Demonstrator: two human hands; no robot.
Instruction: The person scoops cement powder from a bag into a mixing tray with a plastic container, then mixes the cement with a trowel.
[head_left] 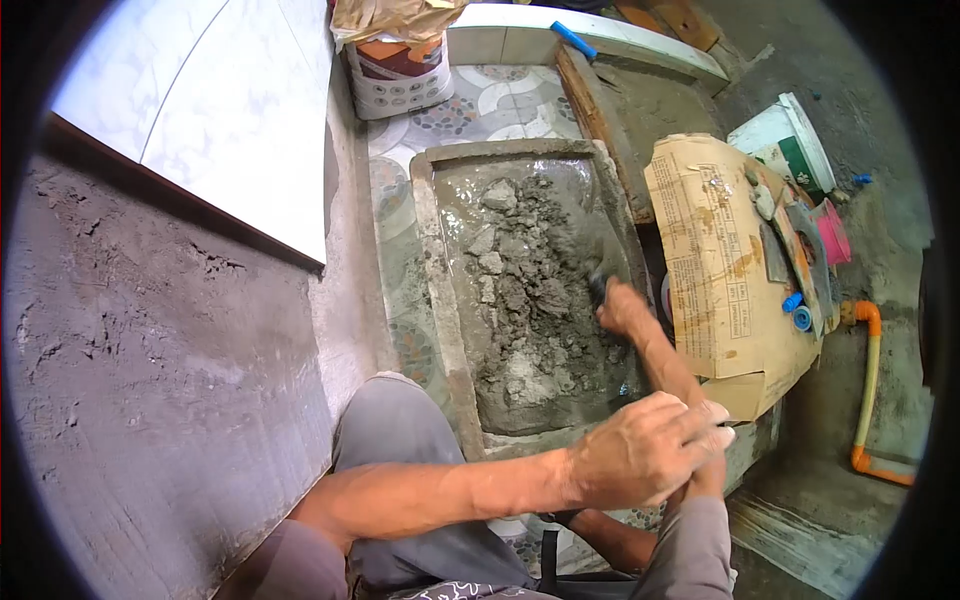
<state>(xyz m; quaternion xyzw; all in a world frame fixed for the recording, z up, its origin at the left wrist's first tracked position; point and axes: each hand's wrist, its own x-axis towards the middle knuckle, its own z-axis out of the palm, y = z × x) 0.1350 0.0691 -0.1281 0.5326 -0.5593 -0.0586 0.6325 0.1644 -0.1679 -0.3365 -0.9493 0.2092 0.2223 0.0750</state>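
Note:
In my right hand (625,308) is a dark-handled tool, apparently a trowel (598,287); its blade is blurred in the wet mix. My fingers are closed round the handle. Grey mortar (540,290) lies in a shallow rectangular trough (440,290), lumpy and dry-looking in the middle, watery along the top and sides. My left hand (650,447) lies across my right forearm (665,362), fingers curled over it. Whitish residue shows on those fingertips.
Right of the trough lies a brown paper bag (710,270) with tools (800,250) on it. Beyond stand a white bucket (790,140) and an orange-jointed pipe (870,380). A cement sack (400,75) stands at the back. A plastered wall (150,380) borders my left.

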